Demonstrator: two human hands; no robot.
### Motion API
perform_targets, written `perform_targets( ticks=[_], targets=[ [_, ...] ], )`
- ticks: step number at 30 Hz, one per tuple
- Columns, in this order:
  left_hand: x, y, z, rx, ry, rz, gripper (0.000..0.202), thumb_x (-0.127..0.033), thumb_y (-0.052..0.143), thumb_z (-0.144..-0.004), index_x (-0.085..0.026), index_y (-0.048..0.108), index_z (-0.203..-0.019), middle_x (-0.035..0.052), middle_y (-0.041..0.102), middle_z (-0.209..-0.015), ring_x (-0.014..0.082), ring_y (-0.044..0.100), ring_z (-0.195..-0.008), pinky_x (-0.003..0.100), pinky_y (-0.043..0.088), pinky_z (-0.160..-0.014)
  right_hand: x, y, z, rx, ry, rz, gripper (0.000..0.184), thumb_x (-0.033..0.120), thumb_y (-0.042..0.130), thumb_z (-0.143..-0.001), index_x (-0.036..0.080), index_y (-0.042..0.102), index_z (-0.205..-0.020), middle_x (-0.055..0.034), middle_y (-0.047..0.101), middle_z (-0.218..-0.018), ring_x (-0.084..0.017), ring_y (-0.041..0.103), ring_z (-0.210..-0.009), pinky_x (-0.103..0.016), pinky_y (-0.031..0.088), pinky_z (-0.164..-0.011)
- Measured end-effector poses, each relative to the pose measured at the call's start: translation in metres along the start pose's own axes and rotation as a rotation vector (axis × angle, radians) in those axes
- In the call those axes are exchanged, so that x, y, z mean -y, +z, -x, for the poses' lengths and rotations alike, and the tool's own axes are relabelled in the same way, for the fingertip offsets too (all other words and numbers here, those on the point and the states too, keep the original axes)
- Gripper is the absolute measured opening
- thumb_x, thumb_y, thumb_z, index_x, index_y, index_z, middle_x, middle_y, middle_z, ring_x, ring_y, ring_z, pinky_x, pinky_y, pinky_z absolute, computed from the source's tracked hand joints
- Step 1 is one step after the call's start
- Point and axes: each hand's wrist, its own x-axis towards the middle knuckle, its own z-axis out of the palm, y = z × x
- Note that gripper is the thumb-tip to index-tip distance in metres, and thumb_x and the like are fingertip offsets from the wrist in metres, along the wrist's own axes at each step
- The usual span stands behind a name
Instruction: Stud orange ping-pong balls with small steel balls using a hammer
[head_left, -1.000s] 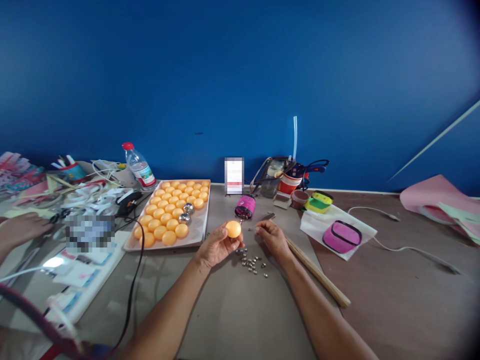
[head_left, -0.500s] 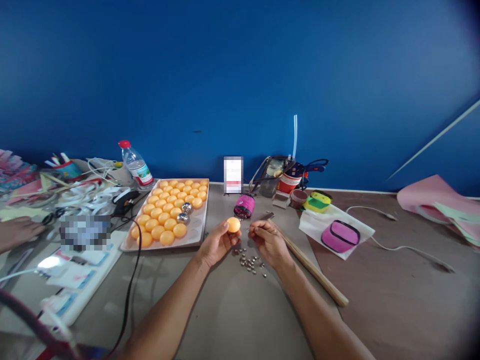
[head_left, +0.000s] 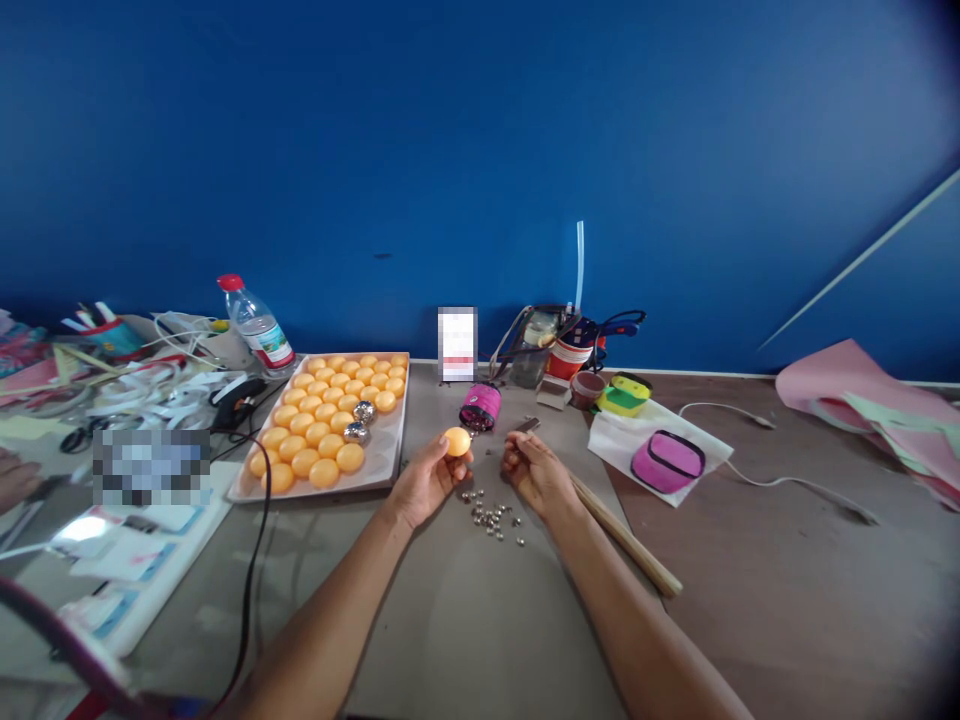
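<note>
An orange ball [head_left: 457, 442], much like a ping-pong ball, is held between the thumb and fingers of my left hand [head_left: 426, 482]. My right hand [head_left: 536, 472] is closed in a pinch just to the right of it; whatever lies between the fingertips is too small to make out. Small shiny metal pieces [head_left: 491, 518] lie scattered on the table below and between my hands. Behind them rests a magenta pouch [head_left: 480, 407] with a dark opening facing me. At my left, a white tray [head_left: 390, 465] carries rows of orange balls and two silvery ones [head_left: 356, 432].
A wooden-handled tool [head_left: 630, 545] lies beneath my right forearm. Beyond it are a magenta piece [head_left: 667, 460] on white paper, a yellow-green piece [head_left: 626, 393] and a red cup [head_left: 568, 358]. A water bottle [head_left: 259, 325] stands behind the tray. Another person's hand [head_left: 16, 480] shows at the far left.
The view has shifted slightly, moving the scene a little left. My left hand still holds the ball and my right stays pinched. The other person's hand has drawn back toward the left edge.
</note>
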Motion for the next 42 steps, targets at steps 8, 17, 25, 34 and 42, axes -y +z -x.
perform_targets(
  ticks=[8, 17, 25, 34, 42],
  targets=[
    [-0.003, -0.001, -0.001, -0.066, 0.037, -0.007, 0.027, -0.035, 0.062, -0.076, -0.011, 0.06, -0.088, 0.0067, 0.063, -0.075, 0.0087, 0.05, -0.055, 0.028, 0.048, -0.066, -0.001, 0.004, 0.003, -0.003, -0.081, -0.012, 0.023, 0.019, 0.068, -0.054, 0.019, 0.053, -0.072, 0.0014, 0.06, -0.068, -0.012, 0.058, -0.06, -0.025, 0.047, -0.058],
    [0.0, -0.001, -0.002, -0.042, 0.042, -0.055, 0.026, -0.033, 0.062, -0.077, -0.012, 0.058, -0.092, 0.0056, 0.063, -0.075, 0.0088, 0.052, -0.055, 0.026, 0.047, -0.063, -0.008, 0.015, 0.012, 0.045, -0.076, 0.114, 0.027, 0.035, 0.068, -0.064, 0.019, 0.052, -0.078, 0.0062, 0.057, -0.055, -0.005, 0.043, -0.036, -0.017, 0.03, -0.035],
    [0.0, 0.0, -0.002, -0.016, 0.02, -0.055, 0.028, -0.033, 0.063, -0.076, -0.012, 0.057, -0.094, 0.0063, 0.064, -0.076, 0.0098, 0.056, -0.057, 0.023, 0.045, -0.06, 0.002, 0.021, 0.02, 0.221, 0.024, -0.046, 0.025, 0.029, 0.075, -0.06, 0.016, 0.062, -0.077, 0.0037, 0.059, -0.061, -0.005, 0.048, -0.044, -0.02, 0.038, -0.048],
    [-0.001, 0.006, 0.003, 0.004, 0.027, -0.001, 0.026, -0.032, 0.066, -0.074, -0.01, 0.062, -0.088, 0.0075, 0.065, -0.083, 0.0111, 0.057, -0.063, 0.027, 0.046, -0.067, 0.005, 0.025, 0.027, 0.296, 0.015, -0.098, 0.018, 0.024, 0.073, -0.065, 0.019, 0.06, -0.076, 0.0027, 0.062, -0.065, -0.006, 0.049, -0.046, -0.021, 0.038, -0.049],
    [0.001, 0.008, 0.005, 0.058, 0.014, 0.026, 0.027, -0.031, 0.064, -0.076, -0.011, 0.062, -0.094, 0.0043, 0.062, -0.076, 0.0105, 0.055, -0.062, 0.028, 0.047, -0.069, 0.001, 0.029, 0.032, 0.307, -0.034, -0.035, 0.015, 0.024, 0.075, -0.062, 0.019, 0.063, -0.071, 0.0051, 0.056, -0.061, -0.006, 0.046, -0.052, -0.02, 0.036, -0.055]
  ],
)
